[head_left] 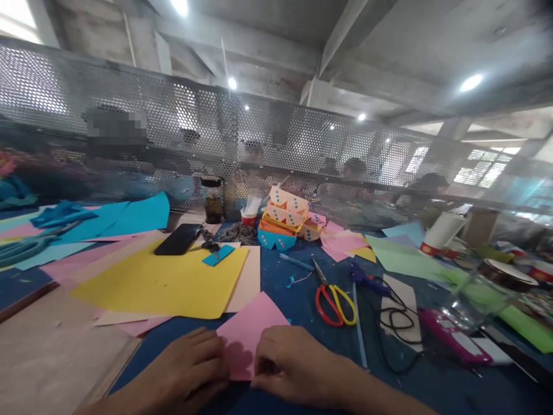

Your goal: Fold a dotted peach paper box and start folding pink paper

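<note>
A sheet of pink paper point(259, 323) lies in front of me on the blue table, one corner pointing away. My left hand point(185, 366) is closed at its left edge, fingers curled and fingertips hidden. On the near right side, my right hand point(298, 363) pinches the paper's front edge between thumb and fingers. Beyond the left hand lie a yellow sheet point(173, 288) and, on it, a black phone point(178, 238), keys and a small blue paper strip point(218, 255). Scissors point(334, 302) with red and yellow handles rest beyond my right hand.
Folded paper pieces point(285, 216) are stacked at the back, beside a cup point(249, 215) and a lidded jar point(211, 200). A glue gun point(367, 279) with a black cord lies right, near a glass jar point(481, 300) and a magenta tool point(453, 337). A perforated screen stands behind.
</note>
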### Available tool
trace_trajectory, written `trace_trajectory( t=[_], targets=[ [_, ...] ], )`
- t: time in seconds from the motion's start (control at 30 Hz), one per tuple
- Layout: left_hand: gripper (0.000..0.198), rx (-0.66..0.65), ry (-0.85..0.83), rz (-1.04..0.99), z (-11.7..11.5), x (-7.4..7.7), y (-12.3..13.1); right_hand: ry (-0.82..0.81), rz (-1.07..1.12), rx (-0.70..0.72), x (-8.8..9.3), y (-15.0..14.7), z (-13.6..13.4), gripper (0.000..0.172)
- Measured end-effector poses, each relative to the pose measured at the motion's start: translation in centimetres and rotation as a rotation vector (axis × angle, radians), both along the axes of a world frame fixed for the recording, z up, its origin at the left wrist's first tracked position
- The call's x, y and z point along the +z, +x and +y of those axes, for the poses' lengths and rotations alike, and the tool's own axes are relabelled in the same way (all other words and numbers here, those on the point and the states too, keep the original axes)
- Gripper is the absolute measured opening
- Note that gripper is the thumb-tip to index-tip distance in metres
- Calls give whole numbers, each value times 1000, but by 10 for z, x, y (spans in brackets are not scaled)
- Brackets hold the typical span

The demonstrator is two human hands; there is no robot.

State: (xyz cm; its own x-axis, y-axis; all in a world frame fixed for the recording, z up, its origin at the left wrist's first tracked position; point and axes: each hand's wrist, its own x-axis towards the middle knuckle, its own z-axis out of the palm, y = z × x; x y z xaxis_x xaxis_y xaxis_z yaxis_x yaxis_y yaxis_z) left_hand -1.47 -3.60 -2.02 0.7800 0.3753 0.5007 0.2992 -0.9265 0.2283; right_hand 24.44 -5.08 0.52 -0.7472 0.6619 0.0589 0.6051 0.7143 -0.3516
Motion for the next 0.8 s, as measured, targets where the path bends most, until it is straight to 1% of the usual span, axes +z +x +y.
trace_trajectory(
  t=[0.23,0.37,0.47,0.53,0.6,0.7,0.8],
  targets=[
    [30,-2,10,-46,0,0,3,33,8,-9,0,0,-1,12],
    [26,-18,-9,-54,1,-4,3,39,35,-18,-1,-1,-1,11],
    [23,-35,-24,-60,3,-10,1,16,38,-13,0,-1,-1,9],
    [20,-29,-38,-40,4,-11,0,1,32,-13,0,-1,0,9],
    [17,-11,-46,15,4,-7,0,-2,20,-17,0,-1,0,11],
    [16,4,-41,121,3,3,2,13,-7,-22,-1,-1,0,15],
    [17,-4,-39,164,3,10,5,25,-15,-16,-2,-1,0,18]
  ],
)
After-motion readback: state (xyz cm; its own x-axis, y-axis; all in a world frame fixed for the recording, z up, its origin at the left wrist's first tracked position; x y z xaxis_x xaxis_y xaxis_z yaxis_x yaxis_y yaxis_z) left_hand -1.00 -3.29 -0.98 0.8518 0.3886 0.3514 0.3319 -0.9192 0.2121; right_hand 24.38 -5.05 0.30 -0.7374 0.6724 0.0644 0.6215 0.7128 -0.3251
